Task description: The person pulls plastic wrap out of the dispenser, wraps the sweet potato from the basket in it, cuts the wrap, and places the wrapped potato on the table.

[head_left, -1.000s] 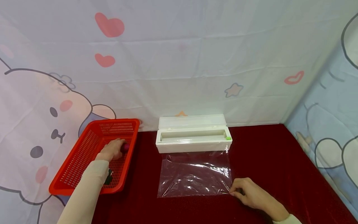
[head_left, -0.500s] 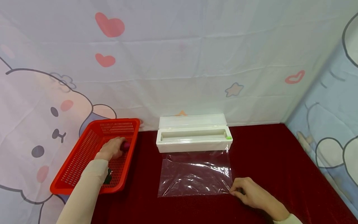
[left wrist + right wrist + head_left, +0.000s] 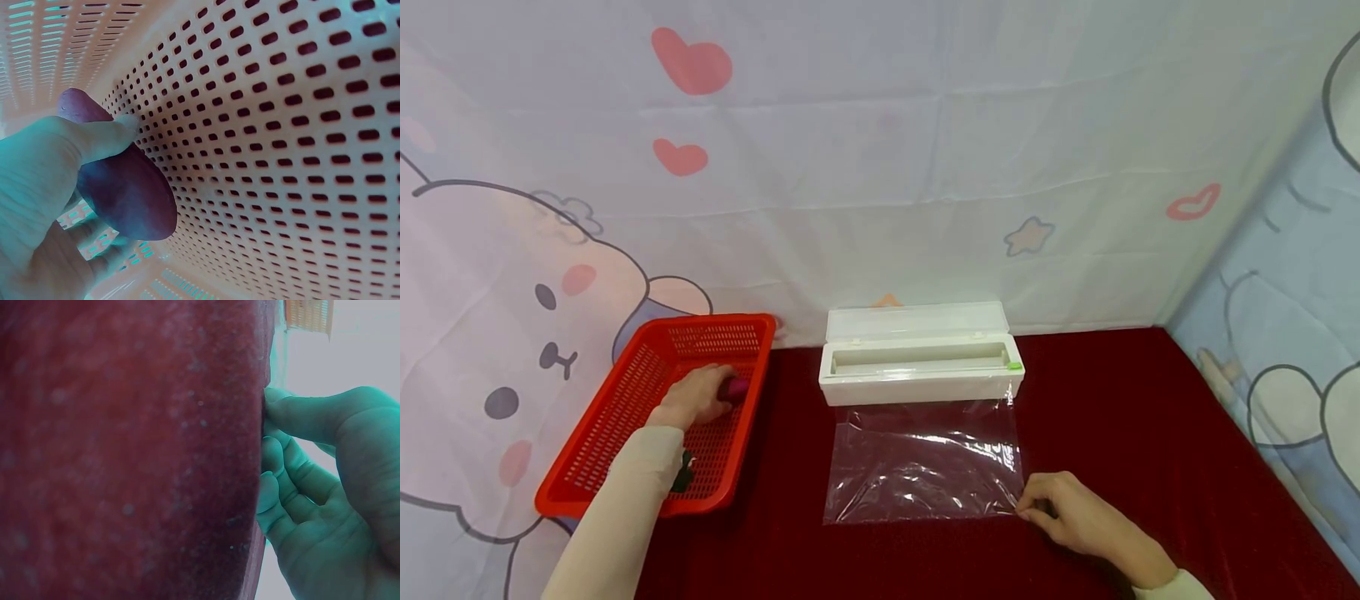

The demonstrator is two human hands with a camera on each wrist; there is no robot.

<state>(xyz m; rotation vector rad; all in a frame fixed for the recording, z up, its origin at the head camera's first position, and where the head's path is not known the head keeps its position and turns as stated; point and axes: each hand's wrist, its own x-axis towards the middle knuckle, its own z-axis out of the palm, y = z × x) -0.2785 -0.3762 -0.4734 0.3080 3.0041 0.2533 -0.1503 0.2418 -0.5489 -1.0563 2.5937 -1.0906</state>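
Observation:
My left hand (image 3: 696, 394) reaches into the red basket (image 3: 747, 425) and grips a purple elongated vegetable (image 3: 134, 194) beside the basket's right wall. The left wrist view shows the thumb lying across it and the other fingers behind. Part of the vegetable is hidden by the hand. On the table, my right hand (image 3: 1071, 512) pinches the near right corner of a sheet of clear plastic wrap (image 3: 925, 467) between thumb and fingers. The sheet stretches flat from the front of a white wrap dispenser box (image 3: 925, 390), whose clear lid (image 3: 917, 322) stands raised.
A small dark green item (image 3: 682, 473) lies in the basket, partly behind my left sleeve (image 3: 625, 508). A green slider (image 3: 1015, 366) sits at the right end of the dispenser. Printed cloth (image 3: 850, 183) hangs behind the dark red tablecloth (image 3: 1120, 417).
My left forearm has shifted slightly left, and a little more of the purple vegetable shows. My right hand stays at the sheet's corner. The head view has tilted very slightly.

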